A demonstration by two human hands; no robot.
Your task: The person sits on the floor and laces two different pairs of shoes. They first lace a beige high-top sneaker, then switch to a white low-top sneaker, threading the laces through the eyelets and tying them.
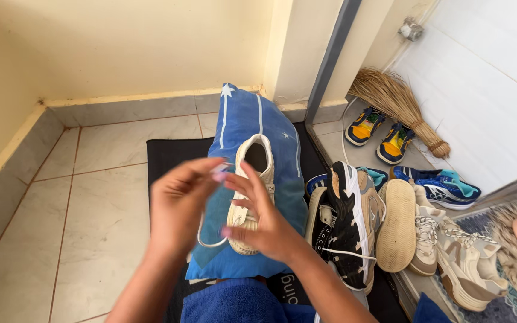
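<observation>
Both hands [178,200] [264,218] seemingly pinch lace (white) [206,241] over scuffed cream sneaker [252,191].

Bare forearms, no sleeves, pale pink polish on fingers [219,176], blue garment below

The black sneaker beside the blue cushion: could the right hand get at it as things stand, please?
Probably yes. The right hand hovers over the white shoe, right beside the black sneaker, with nothing between them; its fingers look busy with a white lace.
</observation>
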